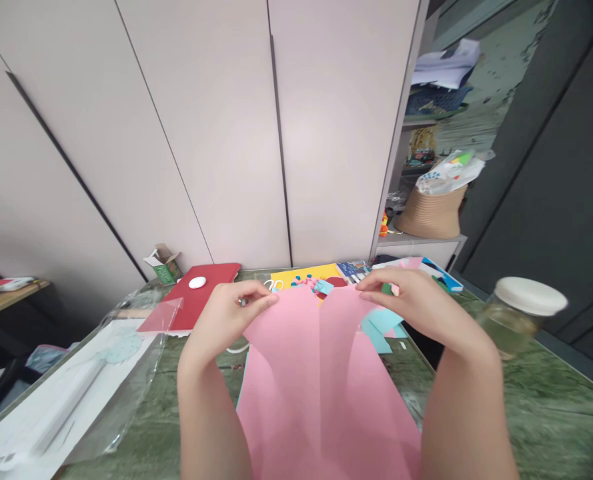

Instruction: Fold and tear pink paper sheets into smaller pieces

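Observation:
A pink sheet of paper (291,380) with a crease down its middle is held up in front of me. It dips to a notch at the top of the crease. The thumb and fingers of my left hand (229,313) pinch its upper left corner. At the upper right corner, my right hand (409,293) pinches it the same way. More pink paper spreads below, and I cannot tell whether it is one sheet or two. Light blue paper pieces (382,327) lie under and beyond my right hand.
Behind the paper are white-handled scissors (275,285), a yellow sheet (283,277) and small colourful pieces (303,283). A red folder (199,307) lies left, near a clear plastic sleeve (126,400). On the right stands a lidded jar (513,327). White cabinet doors (216,133) rise behind the table.

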The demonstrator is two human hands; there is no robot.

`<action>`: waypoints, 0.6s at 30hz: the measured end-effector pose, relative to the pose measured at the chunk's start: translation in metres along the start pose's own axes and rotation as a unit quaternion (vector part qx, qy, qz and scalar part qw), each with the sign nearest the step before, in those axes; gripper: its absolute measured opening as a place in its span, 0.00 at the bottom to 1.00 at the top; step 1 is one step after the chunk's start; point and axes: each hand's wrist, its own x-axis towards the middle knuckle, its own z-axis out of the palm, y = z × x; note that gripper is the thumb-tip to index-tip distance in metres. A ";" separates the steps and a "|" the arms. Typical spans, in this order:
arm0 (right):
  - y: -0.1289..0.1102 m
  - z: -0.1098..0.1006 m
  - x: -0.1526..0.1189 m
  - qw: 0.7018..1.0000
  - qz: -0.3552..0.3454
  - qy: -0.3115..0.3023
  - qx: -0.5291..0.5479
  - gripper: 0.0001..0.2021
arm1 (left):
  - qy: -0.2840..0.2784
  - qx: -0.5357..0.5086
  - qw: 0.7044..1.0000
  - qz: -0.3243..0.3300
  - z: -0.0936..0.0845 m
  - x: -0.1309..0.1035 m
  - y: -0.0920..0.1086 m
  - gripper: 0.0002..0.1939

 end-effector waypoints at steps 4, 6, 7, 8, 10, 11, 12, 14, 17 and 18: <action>0.021 0.001 0.006 0.994 0.002 -0.104 0.021 0.08 | -0.019 -0.007 1.000 -0.011 0.000 0.001 0.000 0.13; 0.031 0.003 0.011 0.993 -0.017 -0.110 0.032 0.07 | -0.040 -0.008 0.999 -0.016 0.000 0.002 -0.002 0.14; 0.035 0.004 0.013 0.993 -0.025 -0.107 0.039 0.07 | -0.050 -0.006 0.999 -0.020 0.000 0.002 -0.003 0.14; 0.038 0.006 0.015 0.993 -0.031 -0.104 0.049 0.07 | -0.056 0.000 0.998 -0.024 0.001 0.003 -0.004 0.15; 0.043 0.009 0.019 0.991 -0.028 -0.108 0.079 0.08 | -0.061 0.019 0.997 -0.034 0.003 0.004 -0.008 0.16; 0.045 0.011 0.020 0.989 -0.022 -0.112 0.094 0.09 | -0.061 0.029 0.997 -0.039 0.004 0.005 -0.010 0.16; 0.046 0.013 0.022 0.988 -0.014 -0.113 0.104 0.10 | -0.061 0.039 0.996 -0.044 0.005 0.007 -0.012 0.16; 0.049 0.016 0.024 0.989 0.002 -0.099 0.109 0.10 | -0.064 0.052 0.995 -0.051 0.007 0.009 -0.016 0.15; 0.053 0.017 0.027 0.992 0.020 -0.063 0.104 0.10 | -0.067 0.053 0.995 -0.060 0.008 0.011 -0.021 0.13; 0.055 0.017 0.027 0.993 0.027 -0.054 0.103 0.11 | -0.066 0.048 0.995 -0.062 0.008 0.011 -0.023 0.12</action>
